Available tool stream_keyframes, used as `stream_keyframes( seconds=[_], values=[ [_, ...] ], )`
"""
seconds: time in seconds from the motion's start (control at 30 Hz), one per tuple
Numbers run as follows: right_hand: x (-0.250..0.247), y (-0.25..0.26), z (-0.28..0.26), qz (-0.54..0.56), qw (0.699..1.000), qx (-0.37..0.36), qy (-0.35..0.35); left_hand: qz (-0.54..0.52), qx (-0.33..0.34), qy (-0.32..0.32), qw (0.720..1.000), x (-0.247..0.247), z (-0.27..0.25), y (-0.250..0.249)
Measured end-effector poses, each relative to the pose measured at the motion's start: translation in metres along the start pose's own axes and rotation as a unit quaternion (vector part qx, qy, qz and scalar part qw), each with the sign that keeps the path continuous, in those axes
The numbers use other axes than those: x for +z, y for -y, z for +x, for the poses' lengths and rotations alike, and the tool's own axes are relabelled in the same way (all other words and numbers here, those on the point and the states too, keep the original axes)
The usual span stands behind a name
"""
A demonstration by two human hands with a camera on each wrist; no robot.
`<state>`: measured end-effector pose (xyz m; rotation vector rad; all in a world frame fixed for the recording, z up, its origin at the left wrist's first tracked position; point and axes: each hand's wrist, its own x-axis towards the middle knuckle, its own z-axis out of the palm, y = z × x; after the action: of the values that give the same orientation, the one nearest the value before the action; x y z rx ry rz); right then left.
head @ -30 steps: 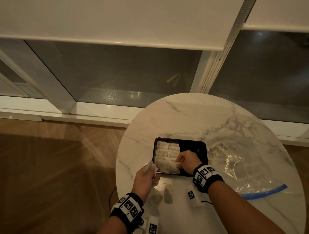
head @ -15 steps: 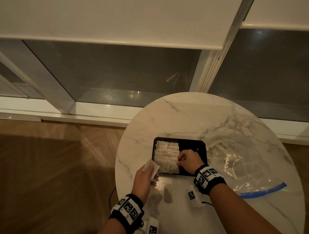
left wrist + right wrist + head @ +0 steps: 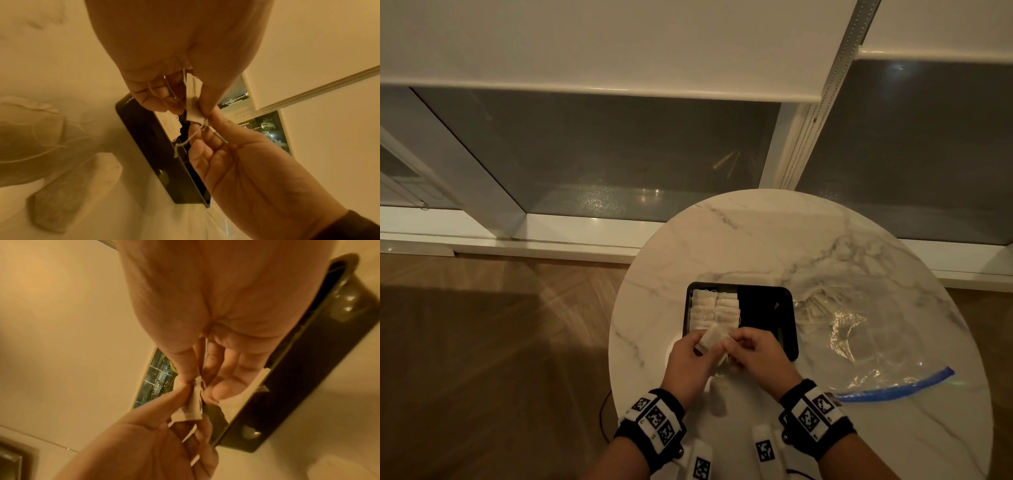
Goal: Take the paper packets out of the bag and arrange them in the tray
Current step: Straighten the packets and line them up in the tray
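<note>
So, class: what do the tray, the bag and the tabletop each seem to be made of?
Tray: probably glossy black plastic, its surface catching highlights.
Bag: thin clear plastic film, crinkled and glinting, with a blue zip strip.
Tabletop: polished marble or a marble-look surface, pale with grey veins; which one cannot be told.

You stand over a round marble surface (image 3: 739, 240) on a herringbone wood floor (image 3: 482, 342). Beyond it, dark window panes (image 3: 602, 147) sit under lowered cream roller blinds (image 3: 585, 44); warm, dim light falls across everything.
</note>
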<state>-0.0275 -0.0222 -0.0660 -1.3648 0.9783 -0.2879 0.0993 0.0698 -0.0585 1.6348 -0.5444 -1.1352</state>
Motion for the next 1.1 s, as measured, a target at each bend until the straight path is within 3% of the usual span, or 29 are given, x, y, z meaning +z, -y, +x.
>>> stream_keyframes(
  seconds=[0.1, 0.17, 0.23, 0.3, 0.37, 0.5, 0.6, 1.1],
  values=[
    [-0.009, -0.016, -0.003, 0.009, 0.995, 0.014, -0.094, 0.065, -0.014, -0.009, 0.998, 0.005, 0.007, 0.012],
    [-0.02, -0.027, -0.001, -0.01, 0.987, 0.017, -0.161, 0.206, 0.035, -0.013, 0.978, 0.004, 0.014, 0.019],
    [-0.03, -0.032, 0.002, -0.033, 0.975, 0.01, -0.22, 0.408, 0.124, 0.014, 0.904, 0.005, 0.017, 0.02],
    [-0.037, -0.031, 0.004, -0.065, 0.963, -0.001, -0.263, 0.532, 0.169, 0.049, 0.828, 0.013, 0.018, 0.017],
    [-0.041, -0.027, 0.007, -0.088, 0.955, -0.008, -0.285, 0.586, 0.169, 0.088, 0.788, 0.024, 0.02, 0.017],
    [-0.043, -0.031, 0.016, -0.117, 0.953, 0.003, -0.278, 0.644, 0.149, 0.146, 0.736, 0.045, 0.021, 0.023],
    [-0.043, -0.036, 0.019, -0.127, 0.955, 0.012, -0.268, 0.667, 0.132, 0.141, 0.72, 0.052, 0.02, 0.027],
    [-0.046, -0.036, 0.025, -0.159, 0.953, 0.014, -0.259, 0.669, 0.071, 0.135, 0.727, 0.044, 0.018, 0.031]
  ],
)
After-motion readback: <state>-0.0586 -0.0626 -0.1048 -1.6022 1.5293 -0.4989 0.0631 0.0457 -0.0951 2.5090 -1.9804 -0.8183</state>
